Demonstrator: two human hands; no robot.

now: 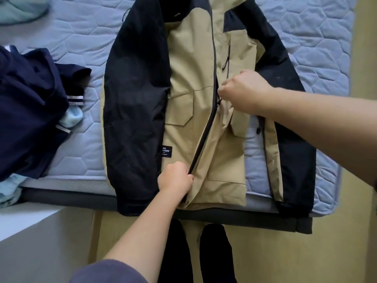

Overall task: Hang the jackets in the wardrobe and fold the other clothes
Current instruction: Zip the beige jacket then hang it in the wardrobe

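Head view, looking down: a tan and black jacket (189, 78) lies flat, front up, on a quilted mattress (81, 37), its hem at the near edge; it is probably spread out like this so the front can be fastened before hanging; the left hand (175, 178) curls tight around the front edge low down by the hem, seemingly anchoring the cloth; the right hand (244, 90), fingers curled, pinches at the zip (204, 135) halfway up the chest, though the pull itself is hidden; the zip runs taut between the two hands; navy clothes (26, 109) and a pale blue piece (71, 117) lie heaped on the mattress to the left, apart from the jacket, not yet folded.
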